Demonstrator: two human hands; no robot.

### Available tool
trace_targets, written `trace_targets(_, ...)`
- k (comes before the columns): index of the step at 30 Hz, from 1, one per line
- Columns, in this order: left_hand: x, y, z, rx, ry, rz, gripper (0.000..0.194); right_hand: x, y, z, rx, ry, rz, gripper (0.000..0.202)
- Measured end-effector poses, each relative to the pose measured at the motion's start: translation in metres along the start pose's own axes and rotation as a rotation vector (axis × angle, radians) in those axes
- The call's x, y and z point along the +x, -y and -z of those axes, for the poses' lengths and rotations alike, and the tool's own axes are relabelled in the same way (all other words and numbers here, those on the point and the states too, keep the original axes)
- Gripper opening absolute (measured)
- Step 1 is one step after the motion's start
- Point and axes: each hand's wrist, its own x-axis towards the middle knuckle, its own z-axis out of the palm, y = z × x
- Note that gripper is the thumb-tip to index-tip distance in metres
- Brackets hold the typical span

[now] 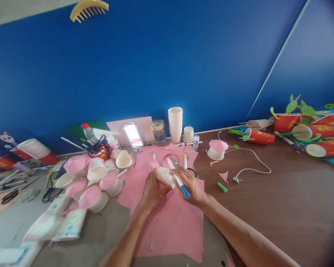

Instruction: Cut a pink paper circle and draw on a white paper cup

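Note:
My left hand (pixel 152 192) is closed round a white paper cup (pixel 164 175) that lies tilted above pink paper sheets (pixel 169 233). At the cup's far left end shows a rounded pink paper piece (pixel 153 164); I cannot tell whether it is joined to the cup. My right hand (pixel 194 188) grips a white marker with a blue end (pixel 182 186), pointing up and left, its fingers beside the cup. Beyond my right hand lies another white pen with a yellow part (pixel 185 161).
Left are several white cups with pink paper tops (pixel 90 197) and packets (pixel 71 224). A cup stack (pixel 175 124), a glass jar (pixel 159 132) and a blurred phone (pixel 133 134) stand at the back. Right are a pink-topped cup (pixel 217 151), a white cable (pixel 257 159) and red cups (pixel 327 148).

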Motion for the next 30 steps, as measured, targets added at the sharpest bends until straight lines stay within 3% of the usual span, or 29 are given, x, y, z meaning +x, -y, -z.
trace_targets(5, -0.003, 0.002, 0.003, 0.004, 0.059, -0.129, 0.091, -0.005, 0.010, -0.004, 0.002, 0.014, 0.054, 0.041)
trace_targets(11, -0.004, -0.002, 0.003, -0.011, 0.086, -0.165, 0.083, -0.006, 0.011, -0.003, -0.020, -0.173, -0.111, 0.044)
trace_targets(17, -0.004, 0.005, 0.003, 0.037, 0.100, -0.211, 0.093, -0.006, 0.000, 0.003, 0.008, -0.062, -0.112, 0.055)
trace_targets(25, 0.003, 0.004, 0.006, 0.274, 0.164, -0.320, 0.093, -0.008, 0.004, -0.002, 0.057, 0.080, -0.037, 0.050)
trace_targets(30, 0.003, 0.008, 0.007, 0.224, 0.207, -0.195, 0.082, -0.009, 0.004, -0.001, 0.073, -0.088, -0.124, 0.039)
